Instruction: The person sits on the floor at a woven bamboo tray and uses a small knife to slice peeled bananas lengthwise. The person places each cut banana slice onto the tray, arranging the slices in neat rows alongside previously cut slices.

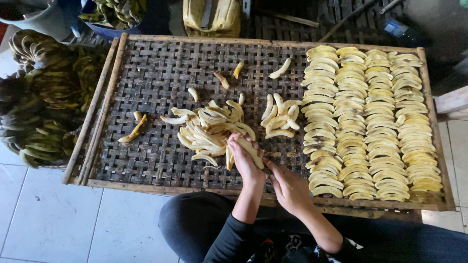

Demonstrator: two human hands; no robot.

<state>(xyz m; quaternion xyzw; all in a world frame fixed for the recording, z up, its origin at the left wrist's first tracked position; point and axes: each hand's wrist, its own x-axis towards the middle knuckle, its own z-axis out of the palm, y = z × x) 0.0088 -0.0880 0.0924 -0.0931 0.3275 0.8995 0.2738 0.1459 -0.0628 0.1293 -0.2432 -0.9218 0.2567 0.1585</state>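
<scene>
A woven bamboo tray (146, 78) lies in front of me, its right side covered with neat rows of peeled banana halves (370, 122). A loose heap of peeled bananas (207, 129) sits at the tray's middle, with a smaller cluster (280, 117) beside it. My left hand (243, 160) grips one peeled banana (251, 151) at the near edge of the heap. My right hand (290, 187) is just right of it, fingers reaching toward that same banana's end and touching or almost touching it.
Bunches of green unpeeled bananas (44, 97) are piled left of the tray. A blue tub (112, 19) with more bananas and a yellow sack (212, 17) stand beyond the far edge. Stray pieces (132, 131) lie on the tray's left part. Pale floor tiles (48, 219) lie below.
</scene>
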